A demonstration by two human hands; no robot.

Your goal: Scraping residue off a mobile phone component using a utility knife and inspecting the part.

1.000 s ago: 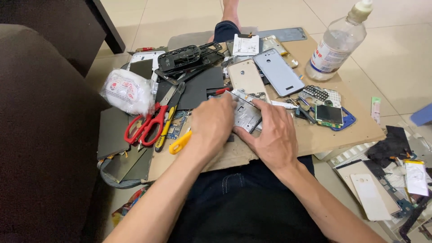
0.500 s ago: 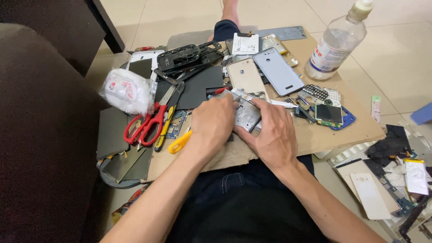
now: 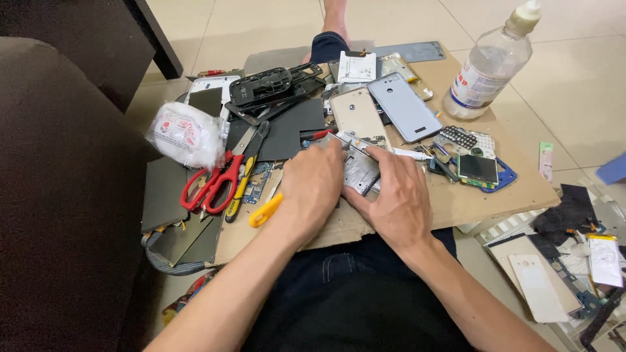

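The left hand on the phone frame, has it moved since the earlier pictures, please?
No. The left hand sits on the phone frame, beside the red scissors, as before.

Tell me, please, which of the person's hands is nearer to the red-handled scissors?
Left. The left hand lies just right of the red-handled scissors; the right hand is farther right, beyond the grey phone frame both hands hold.

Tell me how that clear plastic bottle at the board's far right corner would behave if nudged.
The bottle stands upright and tall on a narrow base, so it would probably tip easily. It looks only partly filled, so likely fairly light. Round-bodied, it would likely roll once down.
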